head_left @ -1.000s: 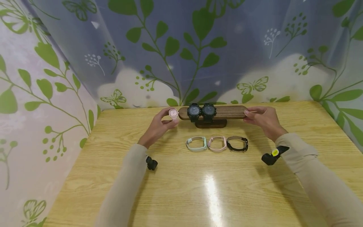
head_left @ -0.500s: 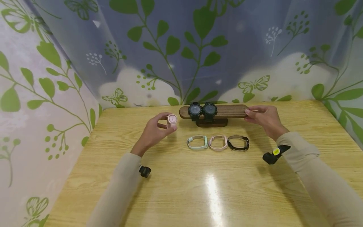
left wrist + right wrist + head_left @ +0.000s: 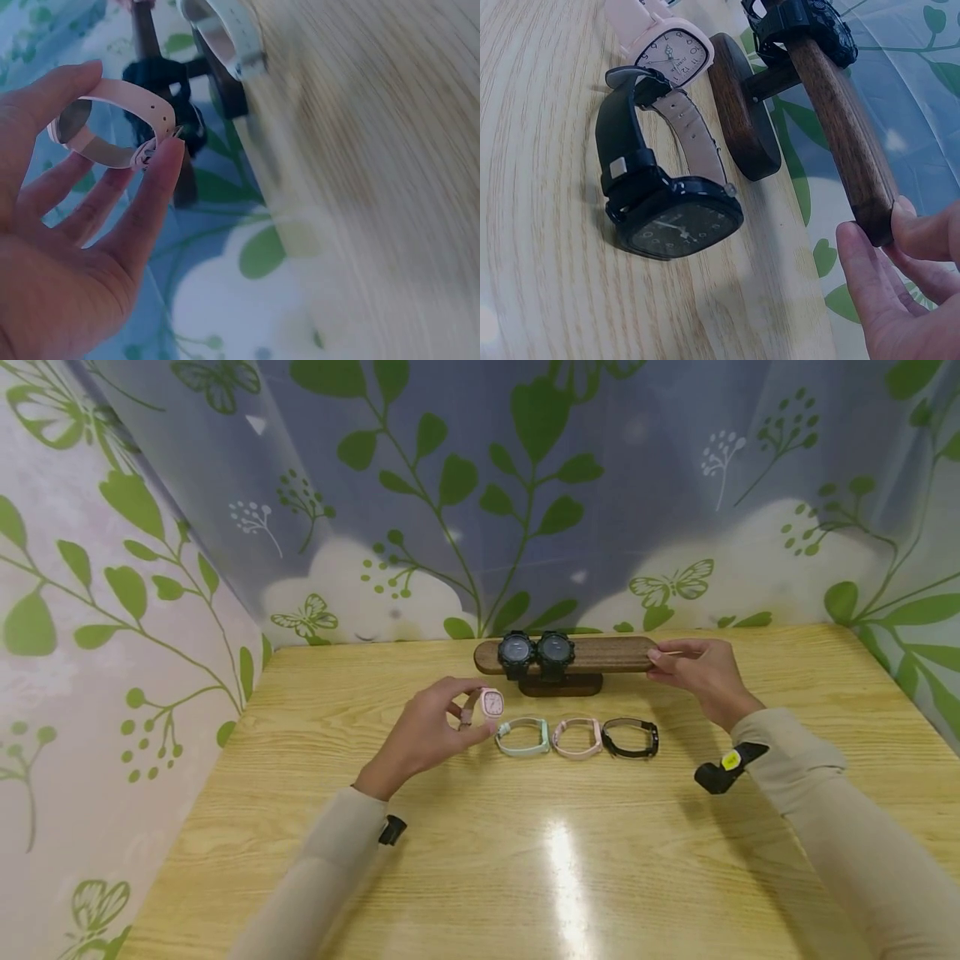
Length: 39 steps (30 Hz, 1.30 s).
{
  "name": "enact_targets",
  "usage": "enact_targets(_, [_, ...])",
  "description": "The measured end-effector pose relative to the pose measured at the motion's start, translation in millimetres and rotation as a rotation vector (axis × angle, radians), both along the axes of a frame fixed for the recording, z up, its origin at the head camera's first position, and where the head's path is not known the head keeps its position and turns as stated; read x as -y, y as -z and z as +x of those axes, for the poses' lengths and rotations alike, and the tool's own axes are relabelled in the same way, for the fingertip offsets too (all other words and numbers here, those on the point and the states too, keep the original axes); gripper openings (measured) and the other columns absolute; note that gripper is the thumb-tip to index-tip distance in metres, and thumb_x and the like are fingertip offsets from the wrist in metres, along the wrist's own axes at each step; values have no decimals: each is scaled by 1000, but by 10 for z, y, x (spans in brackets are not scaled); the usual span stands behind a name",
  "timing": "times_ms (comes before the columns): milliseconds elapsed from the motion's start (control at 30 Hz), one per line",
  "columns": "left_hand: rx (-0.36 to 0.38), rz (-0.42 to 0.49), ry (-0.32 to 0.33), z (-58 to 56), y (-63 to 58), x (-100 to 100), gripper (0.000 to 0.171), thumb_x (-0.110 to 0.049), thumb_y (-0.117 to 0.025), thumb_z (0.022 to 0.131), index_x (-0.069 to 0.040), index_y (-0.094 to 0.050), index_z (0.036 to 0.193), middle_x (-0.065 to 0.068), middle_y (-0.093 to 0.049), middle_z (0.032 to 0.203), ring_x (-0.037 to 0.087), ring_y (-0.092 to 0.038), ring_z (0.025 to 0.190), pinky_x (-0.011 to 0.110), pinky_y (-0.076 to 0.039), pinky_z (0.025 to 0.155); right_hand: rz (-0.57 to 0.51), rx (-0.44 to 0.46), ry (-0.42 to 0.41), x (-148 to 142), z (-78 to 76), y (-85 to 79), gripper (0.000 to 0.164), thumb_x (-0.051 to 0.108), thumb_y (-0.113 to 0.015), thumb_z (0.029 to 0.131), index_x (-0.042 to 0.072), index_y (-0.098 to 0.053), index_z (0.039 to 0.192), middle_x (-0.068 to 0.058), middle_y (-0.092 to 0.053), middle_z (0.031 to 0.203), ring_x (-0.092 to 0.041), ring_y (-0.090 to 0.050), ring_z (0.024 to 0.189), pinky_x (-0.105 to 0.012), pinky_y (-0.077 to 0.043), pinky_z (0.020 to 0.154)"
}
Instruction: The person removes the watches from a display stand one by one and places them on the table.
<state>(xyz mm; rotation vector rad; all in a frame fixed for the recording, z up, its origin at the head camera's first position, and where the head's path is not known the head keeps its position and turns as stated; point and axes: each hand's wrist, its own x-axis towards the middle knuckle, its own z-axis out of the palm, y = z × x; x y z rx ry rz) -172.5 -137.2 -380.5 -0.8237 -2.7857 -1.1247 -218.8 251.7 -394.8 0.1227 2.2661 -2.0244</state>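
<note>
My left hand pinches a pink watch between thumb and fingers, its dial turned right. It hangs over the table just left of a mint watch. In the left wrist view the closed loop of the pink strap shows. With thumb and fingertips my right hand grips the right end of a dark wooden watch stand. Two black round watches sit side by side on the left part of its bar.
Right of the mint watch, another pink watch and a black watch lie on their sides in a row on the wooden table. A leaf-patterned curtain hangs behind the stand.
My left hand has carried the pink watch away from the stand's left end, back toward me and then rightward, near the mint watch. My right hand stays on the stand.
</note>
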Motion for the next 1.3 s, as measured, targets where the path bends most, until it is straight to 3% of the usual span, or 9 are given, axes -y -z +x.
enact_targets(100, [-22, -55, 20, 58, -29, -113, 49, -30, -82, 88, -15, -66, 131, 5, -63, 102, 19, -68, 86, 36, -60, 74, -24, 0, 1, -6, 2, -2, 51, 14, -67, 99, -14, -48, 138, 0, -62, 109, -8, -73, 86, -30, -58, 92])
enact_targets(300, [-96, -175, 56, 156, -66, -362, 50, -38, -82, 86, -17, -68, 129, 1, -68, 122, 10, -67, 78, 27, -56, 67, -38, -6, -1, -14, 7, -1, 51, 12, -68, 99, -15, -48, 137, 3, -64, 104, -9, -73, 85, -30, -59, 91])
enact_targets(467, [-145, -245, 124, 180, -51, -564, 49, -43, -80, 86, -17, -70, 126, -1, -70, 111, 6, -58, 71, 24, -49, 58, -9, -1, -3, -5, 5, -5, 53, 14, -67, 100, -14, -47, 139, -4, -60, 113, -8, -73, 87, -31, -58, 93])
enact_targets(700, [-117, -348, 169, 220, -65, -882, 54, -46, -80, 85, -17, -70, 129, 1, -70, 120, 13, -65, 99, 31, -58, 73, -18, -14, -12, -7, 7, 4, 51, 13, -67, 99, -15, -47, 138, 5, -66, 101, -9, -73, 86, -32, -58, 93])
enact_targets(933, [-123, -433, 218, 234, -56, -1172, 56, -50, -79, 86, -18, -70, 130, -3, -70, 112, 6, -56, 76, 21, -46, 58, 6, -4, -4, -2, 9, -10, 52, 14, -65, 101, -14, -47, 139, -6, -58, 114, -7, -72, 88, -29, -58, 93])
enact_targets(1167, [-102, -485, 229, 227, -5, -1406, 53, -53, -76, 87, -21, -71, 128, -5, -69, 110, 4, -58, 78, 21, -48, 60, 21, -8, -6, -16, 0, -5, 51, 16, -66, 100, -13, -48, 139, 5, -64, 103, -8, -73, 89, -30, -58, 93])
enact_targets(1300, [-100, -507, 241, 223, 45, -1526, 51, -54, -76, 86, -23, -72, 126, -8, -70, 107, 4, -58, 78, 21, -49, 59, 17, -3, -8, -18, 0, 3, 52, 16, -66, 100, -13, -48, 139, 4, -64, 104, -8, -73, 89, -30, -58, 93])
